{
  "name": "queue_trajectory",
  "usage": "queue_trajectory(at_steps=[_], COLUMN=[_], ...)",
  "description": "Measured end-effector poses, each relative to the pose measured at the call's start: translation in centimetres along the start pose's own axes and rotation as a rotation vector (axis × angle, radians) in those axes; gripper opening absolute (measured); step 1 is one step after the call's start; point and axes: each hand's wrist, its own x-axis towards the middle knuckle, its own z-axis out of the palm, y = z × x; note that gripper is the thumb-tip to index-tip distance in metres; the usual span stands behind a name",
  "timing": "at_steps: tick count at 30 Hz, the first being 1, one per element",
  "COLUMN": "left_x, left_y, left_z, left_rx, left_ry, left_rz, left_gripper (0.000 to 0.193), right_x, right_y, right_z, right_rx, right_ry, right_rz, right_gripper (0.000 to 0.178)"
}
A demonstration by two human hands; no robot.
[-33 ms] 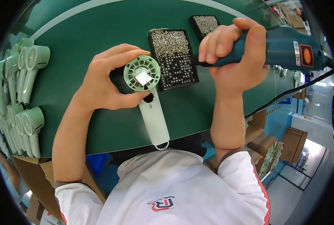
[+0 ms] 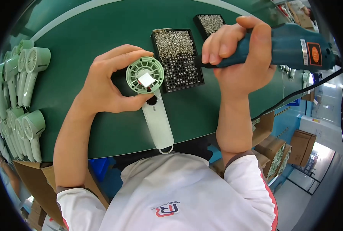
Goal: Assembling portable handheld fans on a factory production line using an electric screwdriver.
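Observation:
My left hand [image 2: 111,81] grips a pale green handheld fan [image 2: 157,123] by its round head, thumb and fingers on opposite sides of the rim. The open head shows a white square piece [image 2: 146,79] in its middle, with a bit of red and dark wire below it. The fan's handle points toward me, a loop at its end. My right hand [image 2: 244,57] is wrapped round a dark teal electric screwdriver [image 2: 288,48]. Its black nose points left, over the right edge of a black screw tray [image 2: 184,82] with loose screws at the far end and screws seated in holes nearer me.
A second black tray of screws [image 2: 211,24] lies farther back. Several pale green fans [image 2: 36,61] stand grouped at the left of the green table [image 2: 113,136]. The screwdriver's black cable [image 2: 294,96] runs down past the table's right side. Cardboard boxes [image 2: 271,152] stand below.
Both hands and what they hold have stayed almost in place. The screwdriver has shifted very slightly left and up.

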Motion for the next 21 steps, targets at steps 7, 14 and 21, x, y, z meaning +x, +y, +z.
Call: queue_trajectory(at_steps=[7, 14, 21], left_x=[0.11, 0.01, -0.05], left_y=[-0.24, -0.26, -0.23], left_z=[0.42, 0.35, -0.07], left_rx=[-0.003, -0.004, 0.005], left_ry=[0.019, 0.022, -0.035], left_rz=[-0.017, -0.015, -0.044], left_gripper=[0.06, 0.061, 0.067], right_x=[-0.22, -0.36, -0.22], right_y=[0.58, 0.86, 0.96], right_z=[-0.06, 0.19, 0.37], right_rx=[-0.105, -0.125, -0.143], right_ry=[-0.067, -0.026, -0.015], right_rz=[-0.003, 0.002, -0.005], right_gripper=[0.039, 0.036, 0.03])
